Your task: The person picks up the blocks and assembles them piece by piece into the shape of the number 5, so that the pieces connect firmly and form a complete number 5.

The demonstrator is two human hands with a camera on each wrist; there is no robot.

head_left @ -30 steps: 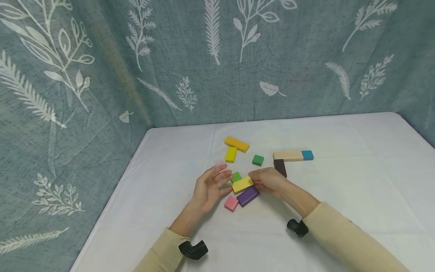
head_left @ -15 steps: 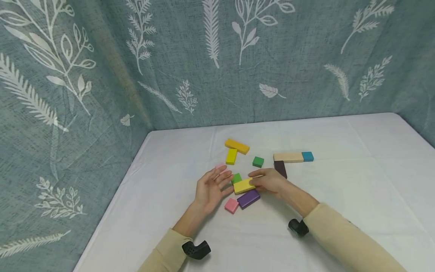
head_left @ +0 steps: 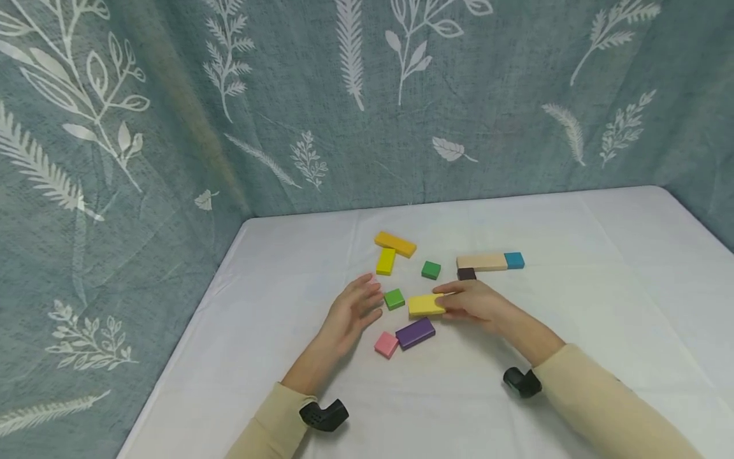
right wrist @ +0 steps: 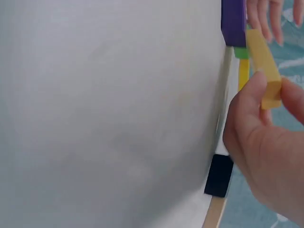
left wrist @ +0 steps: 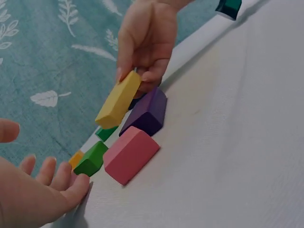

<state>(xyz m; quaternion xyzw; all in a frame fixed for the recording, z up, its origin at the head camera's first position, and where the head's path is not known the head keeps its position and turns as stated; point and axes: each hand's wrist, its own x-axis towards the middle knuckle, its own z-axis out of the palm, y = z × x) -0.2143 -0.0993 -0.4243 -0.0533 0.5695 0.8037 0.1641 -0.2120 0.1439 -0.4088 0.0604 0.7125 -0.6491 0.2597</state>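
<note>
My right hand pinches one end of a yellow block between thumb and fingers, and in the left wrist view the block hangs above the table. My left hand is held with its fingers loosely extended and nothing in its grasp. Just right of its fingertips lies a light green block. A pale pink block is mostly hidden behind the left fingers. Nearer to me, a purple block touches a pink block.
Farther back lie an orange block, a bright yellow block and a dark green block. Beyond the right hand, a beige block meets a blue one, with a partly hidden dark block at its near side.
My right hand has moved right with the yellow block, away from the light green and purple blocks. The left hand has shifted slightly away from the light green block.
</note>
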